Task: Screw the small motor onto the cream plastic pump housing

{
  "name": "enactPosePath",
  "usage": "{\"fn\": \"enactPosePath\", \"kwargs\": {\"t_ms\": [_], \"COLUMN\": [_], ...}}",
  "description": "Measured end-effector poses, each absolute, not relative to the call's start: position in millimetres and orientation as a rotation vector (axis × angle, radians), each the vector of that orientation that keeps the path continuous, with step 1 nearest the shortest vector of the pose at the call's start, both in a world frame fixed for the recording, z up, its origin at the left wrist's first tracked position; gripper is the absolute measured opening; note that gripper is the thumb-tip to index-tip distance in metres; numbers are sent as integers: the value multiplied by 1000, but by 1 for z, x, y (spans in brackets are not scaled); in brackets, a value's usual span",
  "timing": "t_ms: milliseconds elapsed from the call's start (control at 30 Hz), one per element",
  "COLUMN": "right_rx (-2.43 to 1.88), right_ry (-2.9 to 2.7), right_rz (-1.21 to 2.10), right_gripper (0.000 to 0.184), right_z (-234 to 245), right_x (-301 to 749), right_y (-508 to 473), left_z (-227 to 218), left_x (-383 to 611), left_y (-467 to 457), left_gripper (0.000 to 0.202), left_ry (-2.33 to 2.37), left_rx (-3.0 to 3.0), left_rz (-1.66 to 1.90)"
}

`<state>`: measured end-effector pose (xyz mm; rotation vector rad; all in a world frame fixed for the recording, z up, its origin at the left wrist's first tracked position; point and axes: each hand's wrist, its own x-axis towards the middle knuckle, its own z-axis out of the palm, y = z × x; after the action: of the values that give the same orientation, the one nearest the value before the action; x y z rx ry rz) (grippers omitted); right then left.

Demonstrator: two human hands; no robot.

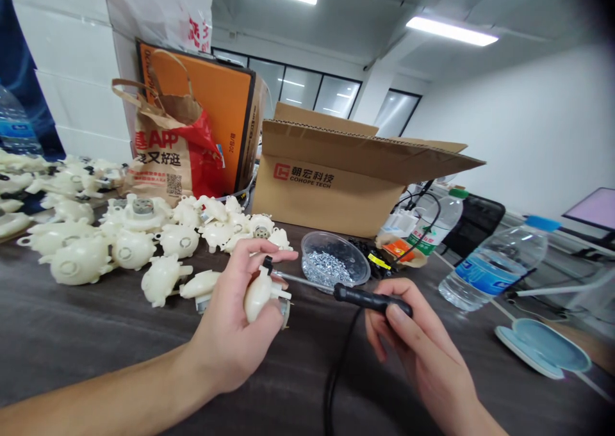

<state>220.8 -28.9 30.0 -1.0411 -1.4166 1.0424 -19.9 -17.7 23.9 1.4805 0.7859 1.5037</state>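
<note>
My left hand [240, 321] is closed around a cream plastic housing [258, 295] with a small black piece [268, 264] at its top. A metal motor part shows at the housing's lower right, partly behind my thumb. In my right hand [413, 333] is a black-handled screwdriver [369, 299], held level, a cable hanging below. Its thin shaft points left, and the tip is close to the black piece; whether they touch I cannot tell. Just behind the shaft stands a clear round bowl [355, 257] of small silver screws [327, 268].
Many similar cream housings [134, 249] cover the table's left side. Behind stand a cardboard box [327, 196], a paper bag [163, 148] and an orange carton [216, 96]. Water bottles [494, 266] and a pale blue dish [548, 343] are on the right. Black parts [375, 260] lie beside the bowl.
</note>
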Motion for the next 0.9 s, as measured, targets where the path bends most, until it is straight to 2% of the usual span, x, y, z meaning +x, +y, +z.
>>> {"fn": "enactPosePath", "kwargs": {"t_ms": [567,900], "right_rx": [-997,-1012], "right_ry": [-1407,-1451], "right_rz": [995,971], "right_gripper": [23,21], "right_z": [27,28], "right_x": [221,222], "right_y": [-23,-25], "left_z": [23,26], "left_x": [-20,-20], "left_y": [-17,-15], "left_gripper": [33,39], "left_ry": [800,773], "left_rx": [1525,1524], "left_rz": [1559,1567]}}
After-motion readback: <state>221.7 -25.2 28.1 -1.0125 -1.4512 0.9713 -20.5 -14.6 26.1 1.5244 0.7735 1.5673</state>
